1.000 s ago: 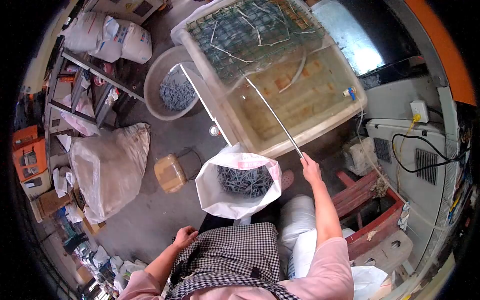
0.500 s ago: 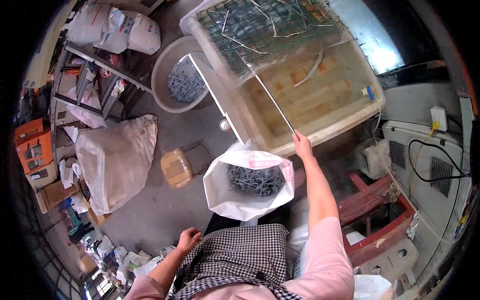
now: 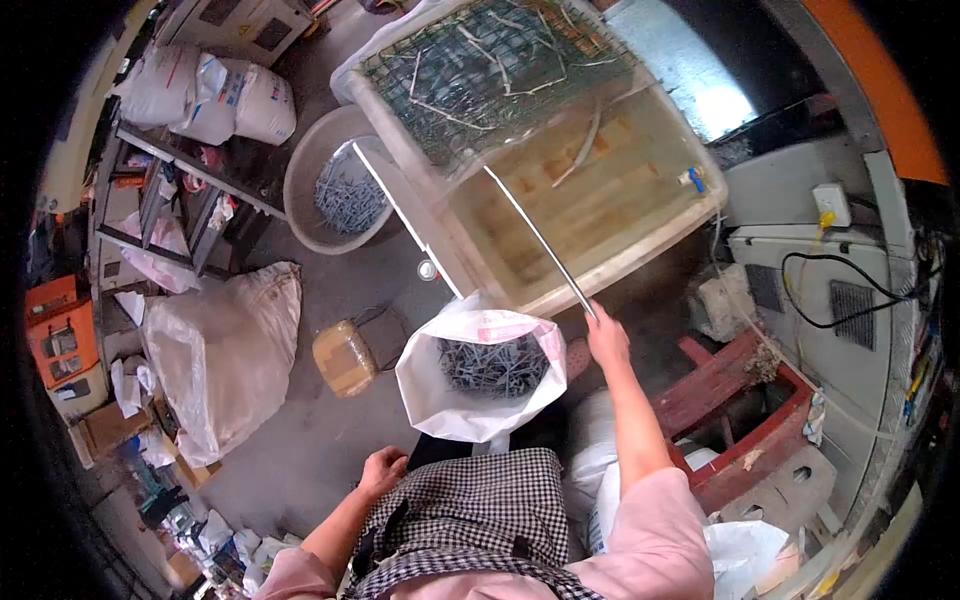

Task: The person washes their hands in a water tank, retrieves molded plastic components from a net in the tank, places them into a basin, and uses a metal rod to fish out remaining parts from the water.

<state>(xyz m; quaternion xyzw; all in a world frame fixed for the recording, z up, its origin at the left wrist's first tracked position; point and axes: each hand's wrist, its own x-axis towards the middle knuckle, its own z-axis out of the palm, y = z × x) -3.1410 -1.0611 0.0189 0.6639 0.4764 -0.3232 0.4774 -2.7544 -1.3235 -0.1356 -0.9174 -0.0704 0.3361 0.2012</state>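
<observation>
In the head view, your right hand has its fingers wrapped round the near end of a thin metal rod. From that grip, the rod slants away and leftward over the tank, its far end by the green mesh. Left of your grip sits a white sack — grey strips inside. Nearer you and farther left, your left hand rests beside the checked apron — whether its fingers are spread, you can't tell.

White sacks, crumpled plastic bag, red frame, black cable
</observation>
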